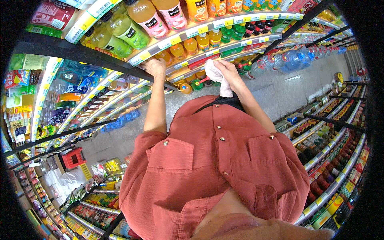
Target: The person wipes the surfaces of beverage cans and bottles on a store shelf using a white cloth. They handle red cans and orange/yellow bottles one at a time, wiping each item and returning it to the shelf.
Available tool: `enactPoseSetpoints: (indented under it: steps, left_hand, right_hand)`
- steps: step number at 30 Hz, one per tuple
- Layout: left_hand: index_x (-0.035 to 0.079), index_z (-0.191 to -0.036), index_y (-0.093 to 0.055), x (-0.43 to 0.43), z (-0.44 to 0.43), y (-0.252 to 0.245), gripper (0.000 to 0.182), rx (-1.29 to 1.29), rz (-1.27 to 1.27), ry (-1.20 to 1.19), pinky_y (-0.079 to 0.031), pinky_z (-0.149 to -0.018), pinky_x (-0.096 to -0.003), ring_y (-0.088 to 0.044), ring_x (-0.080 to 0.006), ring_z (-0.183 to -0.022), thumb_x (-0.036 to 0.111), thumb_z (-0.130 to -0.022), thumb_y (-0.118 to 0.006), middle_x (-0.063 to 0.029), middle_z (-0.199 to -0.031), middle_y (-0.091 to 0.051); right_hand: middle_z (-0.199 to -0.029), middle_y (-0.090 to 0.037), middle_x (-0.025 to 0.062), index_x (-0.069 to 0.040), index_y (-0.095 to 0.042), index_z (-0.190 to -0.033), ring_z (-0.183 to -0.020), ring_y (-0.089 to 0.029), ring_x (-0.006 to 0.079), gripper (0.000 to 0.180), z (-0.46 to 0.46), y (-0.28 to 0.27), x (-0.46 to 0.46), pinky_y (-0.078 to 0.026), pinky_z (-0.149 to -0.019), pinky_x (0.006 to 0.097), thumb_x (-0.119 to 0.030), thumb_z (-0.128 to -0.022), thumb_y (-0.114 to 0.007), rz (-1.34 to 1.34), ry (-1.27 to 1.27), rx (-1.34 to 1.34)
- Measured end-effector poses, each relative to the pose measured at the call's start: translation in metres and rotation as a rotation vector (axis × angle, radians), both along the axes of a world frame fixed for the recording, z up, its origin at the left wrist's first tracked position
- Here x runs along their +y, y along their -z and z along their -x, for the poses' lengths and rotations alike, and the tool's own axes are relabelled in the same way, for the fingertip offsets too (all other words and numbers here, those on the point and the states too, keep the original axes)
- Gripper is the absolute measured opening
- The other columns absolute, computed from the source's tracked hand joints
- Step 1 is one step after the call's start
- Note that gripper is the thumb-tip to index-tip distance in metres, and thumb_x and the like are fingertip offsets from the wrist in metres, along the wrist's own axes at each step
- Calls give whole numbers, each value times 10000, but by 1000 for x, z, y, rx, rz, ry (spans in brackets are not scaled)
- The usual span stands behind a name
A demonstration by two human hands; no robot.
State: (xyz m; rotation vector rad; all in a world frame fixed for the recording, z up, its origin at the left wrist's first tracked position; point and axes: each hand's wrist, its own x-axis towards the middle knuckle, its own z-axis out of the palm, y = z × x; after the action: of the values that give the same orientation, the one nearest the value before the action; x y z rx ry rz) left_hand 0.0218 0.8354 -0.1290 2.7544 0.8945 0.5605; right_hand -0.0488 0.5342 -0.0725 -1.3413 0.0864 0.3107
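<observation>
My left hand [154,66] reaches in at the shelf edge, beside a black upright [120,64]. Its fingertips are partly hidden under the price-label strip, so I cannot tell whether they grip anything. An orange drink bottle [164,57] stands right by it. In front of my torso, my right hand [230,73] is closed on a crumpled white cloth [220,78], one end of which hangs down. Above the label strip [177,39] are large juice bottles with pink labels [154,25] and green labels [130,33].
Lower shelves hold small orange bottles [191,45] and green bottles [239,31]. Large clear water jugs [292,60] line the floor [270,93] to the right. Stocked shelving [322,150] stands behind me at right. A red crate [73,158] sits at the far left.
</observation>
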Motion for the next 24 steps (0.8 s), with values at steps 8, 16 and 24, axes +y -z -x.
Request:
enactPoseSetpoints:
  steps: [8,16,24]
  left_hand:
    - [37,-1292,-551,-8,-8,-9,704,-104,-241,219,-281,-1064,-615,-420,-460,-1280,449,-750,-730,-222,-1393,-476]
    - [7,-1117,-592,-23,50,-24,451,-323,-190,433,-349,-1028,-548,-496,-408,-1190,262,-794,-774,-206,-1206,-571]
    - [17,-1118,-553,-77,156,-119,471,-574,167,750,-522,-880,-397,-619,-334,-1047,124,-748,-825,-167,-1159,-606]
  right_hand:
    - [-983,-684,18,4,-674,-1108,-864,-618,72,291,-13,2,-13,-488,-752,219,-241,-957,-635,-11,-29,50]
    - [-995,-685,49,-11,-653,-1116,-858,-663,132,268,-32,11,-18,-557,-723,281,-215,-942,-645,-211,-6,222]
    - [-1126,-674,79,-59,-604,-1213,-997,-662,188,314,-34,10,13,-557,-839,334,-241,-957,-616,-279,-118,455]
